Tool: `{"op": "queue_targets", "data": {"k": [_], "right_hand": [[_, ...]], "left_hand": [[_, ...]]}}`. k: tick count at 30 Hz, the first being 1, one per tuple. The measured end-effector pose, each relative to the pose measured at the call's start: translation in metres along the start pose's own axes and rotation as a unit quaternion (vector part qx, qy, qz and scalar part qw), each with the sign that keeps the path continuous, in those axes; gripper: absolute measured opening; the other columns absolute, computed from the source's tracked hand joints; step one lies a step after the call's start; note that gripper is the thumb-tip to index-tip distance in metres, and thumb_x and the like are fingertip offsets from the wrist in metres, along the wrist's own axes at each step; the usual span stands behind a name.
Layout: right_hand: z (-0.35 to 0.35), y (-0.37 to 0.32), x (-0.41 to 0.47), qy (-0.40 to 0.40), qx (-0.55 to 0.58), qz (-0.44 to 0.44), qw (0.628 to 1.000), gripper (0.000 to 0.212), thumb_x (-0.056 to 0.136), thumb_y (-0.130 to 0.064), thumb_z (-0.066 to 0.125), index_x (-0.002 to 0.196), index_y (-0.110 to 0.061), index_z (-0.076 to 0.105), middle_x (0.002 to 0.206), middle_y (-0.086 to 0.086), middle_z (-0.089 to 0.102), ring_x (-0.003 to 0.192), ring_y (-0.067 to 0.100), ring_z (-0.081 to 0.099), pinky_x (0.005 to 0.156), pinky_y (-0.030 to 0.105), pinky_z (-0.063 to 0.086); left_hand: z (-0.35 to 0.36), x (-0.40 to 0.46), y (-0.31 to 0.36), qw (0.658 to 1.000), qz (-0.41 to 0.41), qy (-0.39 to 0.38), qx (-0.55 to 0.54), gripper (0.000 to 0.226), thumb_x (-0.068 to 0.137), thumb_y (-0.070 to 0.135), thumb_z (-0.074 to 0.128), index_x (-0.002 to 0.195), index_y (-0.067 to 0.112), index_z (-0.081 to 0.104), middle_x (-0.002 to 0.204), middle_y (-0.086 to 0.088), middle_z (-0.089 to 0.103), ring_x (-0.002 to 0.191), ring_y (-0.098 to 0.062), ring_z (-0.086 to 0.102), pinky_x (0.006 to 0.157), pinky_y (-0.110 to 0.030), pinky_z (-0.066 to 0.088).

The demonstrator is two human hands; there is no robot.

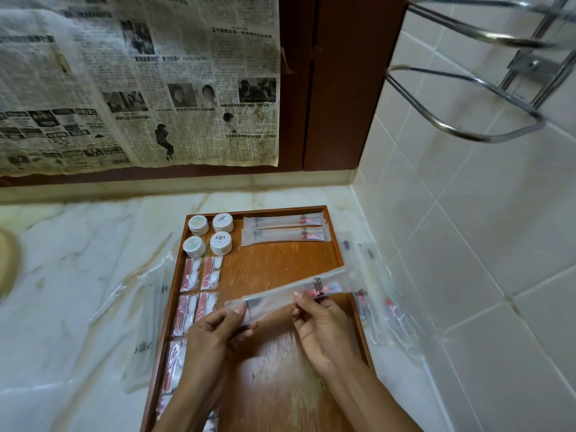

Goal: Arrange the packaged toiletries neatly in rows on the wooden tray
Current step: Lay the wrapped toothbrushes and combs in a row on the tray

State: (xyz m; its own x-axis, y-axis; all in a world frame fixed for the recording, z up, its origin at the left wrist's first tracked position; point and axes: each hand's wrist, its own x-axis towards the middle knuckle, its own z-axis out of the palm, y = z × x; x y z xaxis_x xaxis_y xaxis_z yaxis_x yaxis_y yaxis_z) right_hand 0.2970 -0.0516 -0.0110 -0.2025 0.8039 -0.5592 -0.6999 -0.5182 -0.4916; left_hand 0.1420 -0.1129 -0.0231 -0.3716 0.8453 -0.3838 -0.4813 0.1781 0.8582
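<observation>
While sachets wait their turn on the marble counter [78,275], a person squares up a long frosted toothbrush packet [290,291] above a wooden tray [338,244] that is already partly filled. At far left, loose clear sachets [146,322] lie scattered on the stone just beside the tray's edge, apparently stock not yet sorted. Inside the tray, four round wrapped soaps [208,235] sit two by two in the far left corner, and below them small red-and-white packets [202,275] run in paired columns down the left wall, a layout that keeps like with like. The left hand [215,335] pinches the packet's near end between thumb and curled fingers. The packet hangs tilted over the bare middle of the tray, its printed end higher and to the right, touching no other item. The right hand [321,325] pinches the packet's lower edge near its middle with thumb and fingertips, the rest of the fingers loosely bent. Two matching toothbrush packets [283,229] lie parallel along the far wall, so the held one looks bound for the row beneath them. More sachets [374,294] lie heaped between the tray and the tiled wall [467,244] at right.
</observation>
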Motion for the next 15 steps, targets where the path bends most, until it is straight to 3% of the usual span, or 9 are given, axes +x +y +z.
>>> {"op": "queue_targets", "data": {"k": [9,15], "right_hand": [[-0.003,0.001,-0.002,0.025,-0.001,0.009,1.000,0.023,0.072,-0.009,0.073,0.093,-0.003,0.065,0.079,0.007,0.069,0.072,0.014,0.062,0.065,0.026,0.047],[-0.007,-0.003,0.000,-0.005,0.002,0.016,1.000,0.028,0.078,-0.019,0.072,0.104,-0.007,0.068,0.090,0.008,0.070,0.076,0.016,0.065,0.067,0.029,0.046]], "left_hand": [[-0.001,0.006,0.004,1.000,0.015,0.018,0.012,0.022,0.069,0.025,0.074,0.082,0.008,0.078,0.078,-0.008,0.072,0.066,-0.015,0.068,0.062,-0.022,0.059],[-0.001,0.010,0.004,1.000,0.017,0.022,0.013,0.019,0.071,0.022,0.072,0.082,0.007,0.078,0.077,-0.010,0.072,0.066,-0.016,0.068,0.062,-0.022,0.059]]}}
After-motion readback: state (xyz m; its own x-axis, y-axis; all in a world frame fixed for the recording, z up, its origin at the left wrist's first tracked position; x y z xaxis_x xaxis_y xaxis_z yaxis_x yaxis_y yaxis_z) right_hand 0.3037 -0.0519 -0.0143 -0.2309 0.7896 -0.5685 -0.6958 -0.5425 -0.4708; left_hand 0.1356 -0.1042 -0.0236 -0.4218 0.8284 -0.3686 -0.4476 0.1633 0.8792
